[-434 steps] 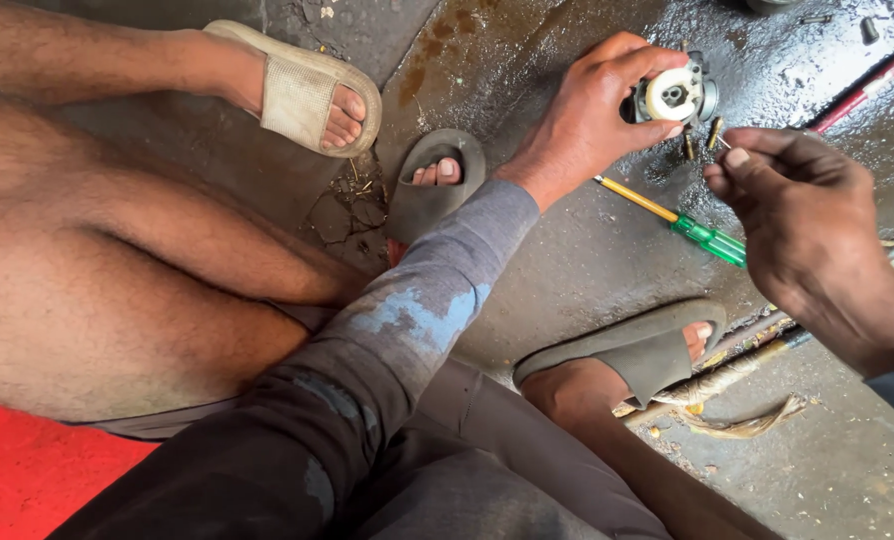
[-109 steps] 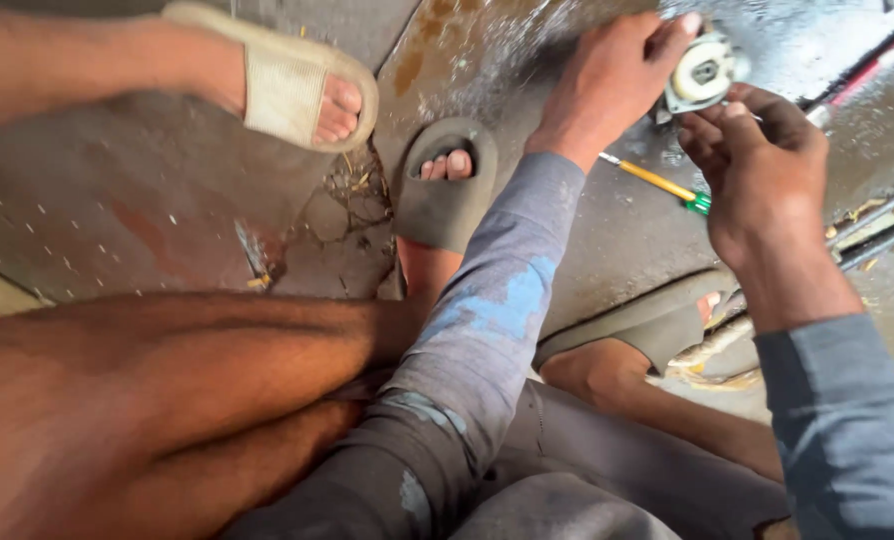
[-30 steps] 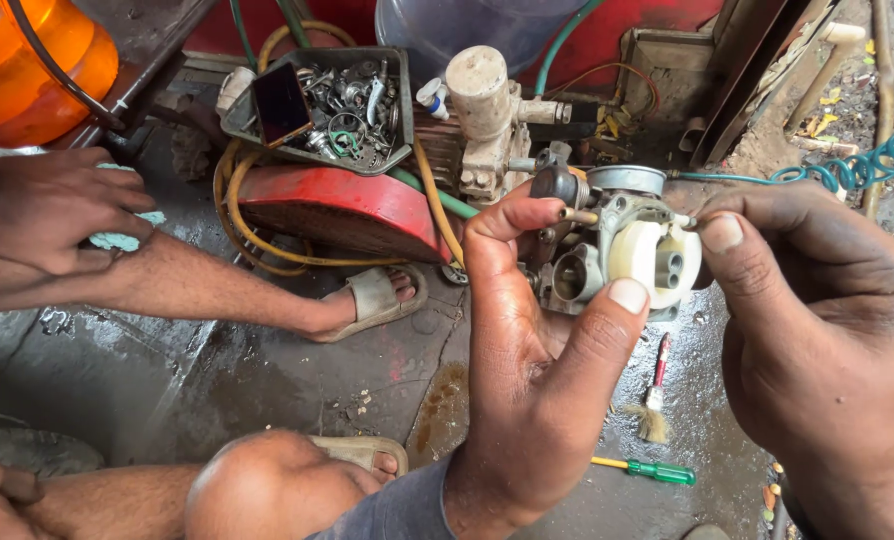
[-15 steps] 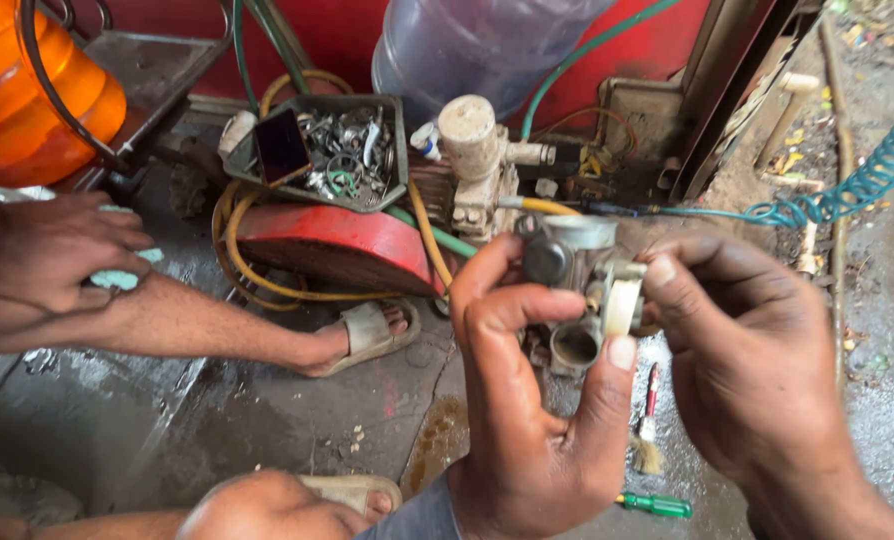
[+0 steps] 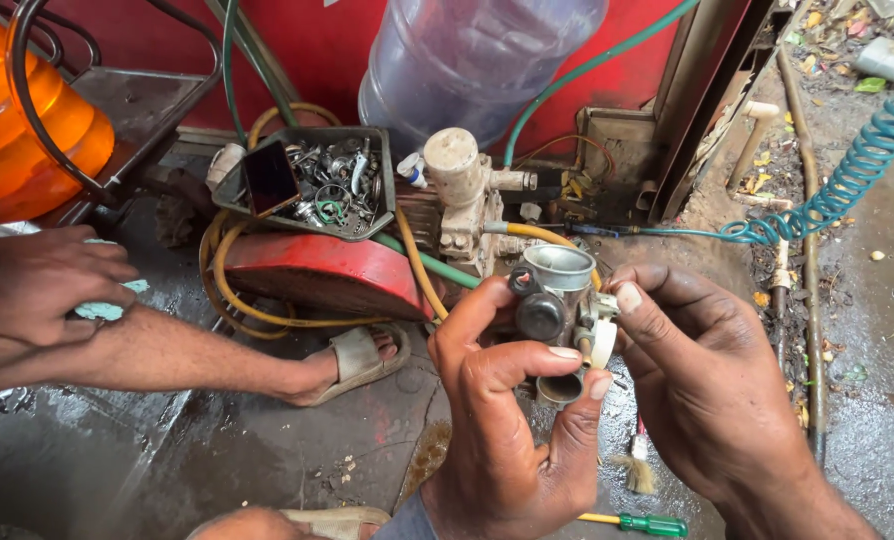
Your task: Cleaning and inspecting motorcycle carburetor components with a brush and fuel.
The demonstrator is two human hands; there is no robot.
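A small grey metal carburetor [image 5: 555,296] is held up in front of me, its round open bore on top and a short tube pointing down. My left hand [image 5: 497,430] wraps it from below, thumb on the left side and fingers on the lower tube. My right hand [image 5: 712,390] pinches its right side, thumb tip on a small white part. Both hands grip it above the wet floor.
Another person's hand [image 5: 37,285] and sandalled foot [image 5: 352,358] are at the left. Behind stand a tray of metal parts [image 5: 317,180], a red tank [image 5: 327,275], a dirty pump [image 5: 462,200], a clear water jug [image 5: 477,60] and an orange container [image 5: 27,130]. A green-handled screwdriver [image 5: 647,523] and a brush [image 5: 637,465] lie below.
The carburetor has been turned in my hands so its open bore faces up, and my right thumb has shifted onto the white part. The other person's hand stays at the left.
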